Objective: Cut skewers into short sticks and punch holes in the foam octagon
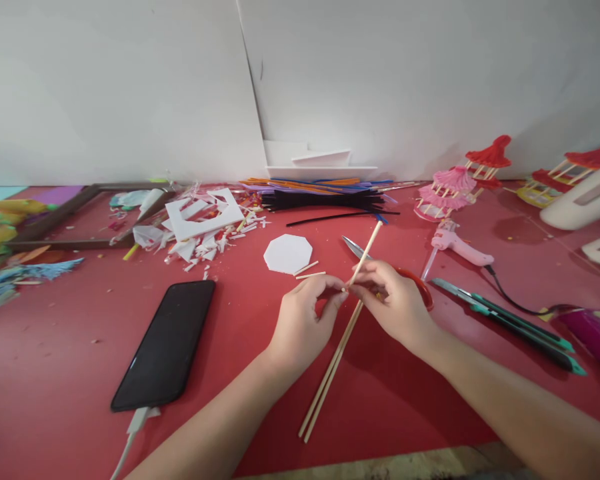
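Observation:
Between my two hands a thin wooden stick point(369, 245) slants up and to the right. My right hand point(393, 297) pinches it near its lower end. The fingertips of my left hand point(307, 317) are pressed together at that same end, with a small pale tip showing between them. Two more wooden sticks point(330, 377) lie on the table below my hands. Just beyond my left hand is a white octagon point(288, 253), with two short stick pieces point(310, 275) at its edge. Scissors with red handles point(423, 290) lie partly hidden behind my right hand.
On the right are a green utility knife point(510, 323), a pink glue gun point(463, 247) and small pink and red tiered models point(450, 190). A phone point(165, 343) with a cable lies left. White scraps point(205, 220) and dark pipe cleaners point(325, 200) lie at the back.

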Demonstrator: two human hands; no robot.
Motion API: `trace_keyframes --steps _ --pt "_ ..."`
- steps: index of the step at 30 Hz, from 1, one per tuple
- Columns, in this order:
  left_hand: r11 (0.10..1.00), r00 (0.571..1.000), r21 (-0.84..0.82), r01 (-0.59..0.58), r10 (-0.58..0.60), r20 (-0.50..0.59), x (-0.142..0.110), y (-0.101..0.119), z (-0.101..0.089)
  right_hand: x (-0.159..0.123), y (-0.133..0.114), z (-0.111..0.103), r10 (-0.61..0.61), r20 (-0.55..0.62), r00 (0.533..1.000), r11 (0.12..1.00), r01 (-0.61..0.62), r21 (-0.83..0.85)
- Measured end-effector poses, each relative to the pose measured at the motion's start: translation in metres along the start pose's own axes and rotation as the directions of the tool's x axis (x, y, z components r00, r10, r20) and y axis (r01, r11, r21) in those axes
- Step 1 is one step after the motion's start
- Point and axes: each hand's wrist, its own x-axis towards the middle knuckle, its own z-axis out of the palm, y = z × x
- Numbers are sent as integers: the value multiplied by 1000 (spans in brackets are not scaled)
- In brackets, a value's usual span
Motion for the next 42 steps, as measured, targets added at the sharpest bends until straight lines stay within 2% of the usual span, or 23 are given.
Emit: trace_keyframes --steps 4,7,10,14,21,27,32,39,42 --pt "994 994 8 -111 111 6 0 1 0 2 2 -2 -155 -5 988 977 153 -147" --pt "985 985 1 -173 173 -6 0 1 1 3 5 -1 -214 37 976 959 217 -180" --pt "985 985 -15 -172 171 -17 -1 0 2 3 5 1 -245 110 963 952 260 -161" --pt "983 983 -20 -181 181 -34 -1 -1 2 2 3 3 -287 146 947 938 308 -157" --pt "993 992 -11 -119 119 -53 0 1 2 -1 -2 7 -352 118 929 923 365 -123" --pt "994 994 1 -109 109 -31 2 -1 2 0 -2 7 -299 109 948 938 313 -150" --pt "994 994 7 -111 111 0 2 -3 3 2 2 6 -305 129 944 919 327 -222" --pt "999 999 2 38 -38 -19 1 -7 4 3 5 7 -276 153 949 925 305 -227" --pt "998 997 -26 62 -63 -34 1 -8 5 3 5 8 -256 176 951 924 294 -244"
